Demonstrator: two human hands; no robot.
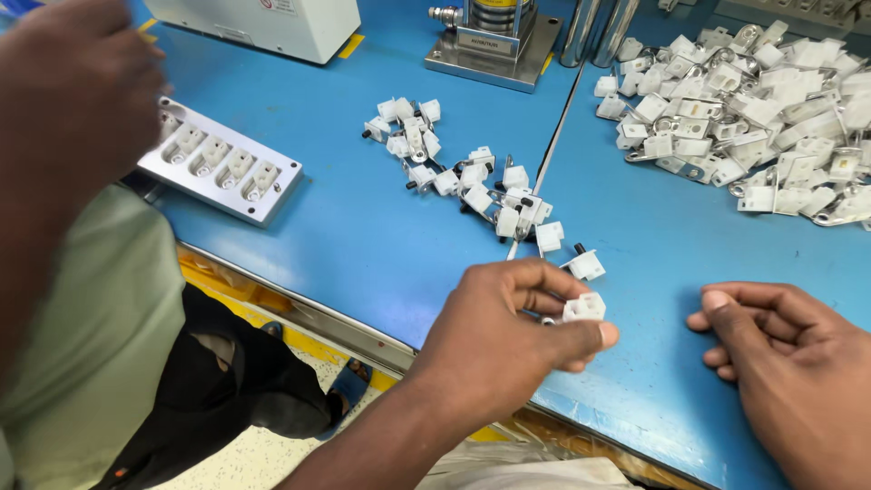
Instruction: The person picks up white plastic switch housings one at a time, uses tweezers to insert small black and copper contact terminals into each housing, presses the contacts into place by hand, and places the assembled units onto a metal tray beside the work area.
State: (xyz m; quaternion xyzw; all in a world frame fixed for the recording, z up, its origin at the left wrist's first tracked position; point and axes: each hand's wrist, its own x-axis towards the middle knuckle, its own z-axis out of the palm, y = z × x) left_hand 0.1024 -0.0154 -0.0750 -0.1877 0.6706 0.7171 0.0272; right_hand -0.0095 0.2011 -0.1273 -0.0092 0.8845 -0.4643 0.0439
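Hands low in frame over blue tabletop [363, 236]. Left hand [494, 340] has fingers curled shut, pinching a small white plastic part [585, 307] between thumb and fingertips; part sits at the hand's right edge, just above the tabletop, blocky with no clear long axis, facing toward the right hand. Right hand [789, 358] rests on the tabletop, fingers loosely curled inward, holding nothing visible; it is near the held part but apart from it, gap of bare blue between. Left hand is the nearer one, since it already has the part.

Just beyond the left hand: loose white part [586, 265] with a dark pin lying on the tabletop. Farther up, a scattered cluster of white parts [472, 177] with metal clips. Big pile of white parts [753, 118] at upper right. Metal fixture tray [227, 168] with seated parts at left, partly behind a blurred hand of another person [77, 82]. Press base [494, 45] at top centre.
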